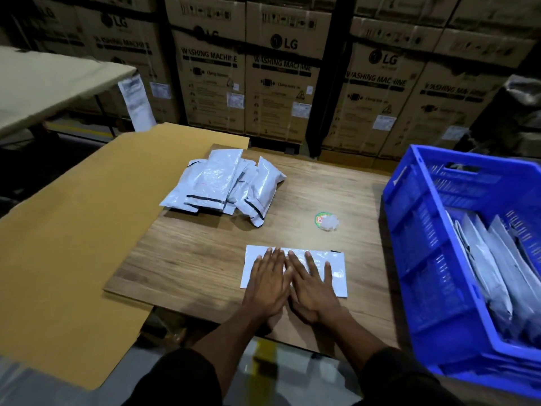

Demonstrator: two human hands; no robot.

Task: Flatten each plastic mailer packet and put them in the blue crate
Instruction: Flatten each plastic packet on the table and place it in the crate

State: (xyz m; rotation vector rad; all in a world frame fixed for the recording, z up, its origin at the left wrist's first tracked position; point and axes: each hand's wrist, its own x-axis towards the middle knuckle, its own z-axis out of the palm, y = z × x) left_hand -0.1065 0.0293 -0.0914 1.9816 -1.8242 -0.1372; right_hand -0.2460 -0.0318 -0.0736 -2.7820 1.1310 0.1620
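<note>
Far left: big flat tan cardboard sheet [67,244] lying over the left part of the brown wood-grain table [187,259], its edge hanging past the table front. Next over, toward the back of the table: loose pile of puffy silver-grey plastic mailer packets [225,183], overlapping, black seal strips facing the near side, one packet on the pile's right leaning tilted. Centre front: one flat white plastic mailer packet [336,273] lying on the table, long side across. Left hand [268,284] palm-down on its left half, right hand [311,285] palm-down on the middle, thumbs side by side and touching or nearly so. Fingers on both are straight and spread, pressing flat, not curled round anything. Right end of the packet is uncovered. Just behind it and a bit right: small crumpled clear plastic scrap with a green-and-red round label [326,221], apart from the packet. Far right: blue perforated plastic crate [424,230] at the table's right edge, several grey-white flat mailers [494,265] standing on edge inside, leaning. Behind everything: wall of brown cardboard washing-machine cartons [281,74].
</note>
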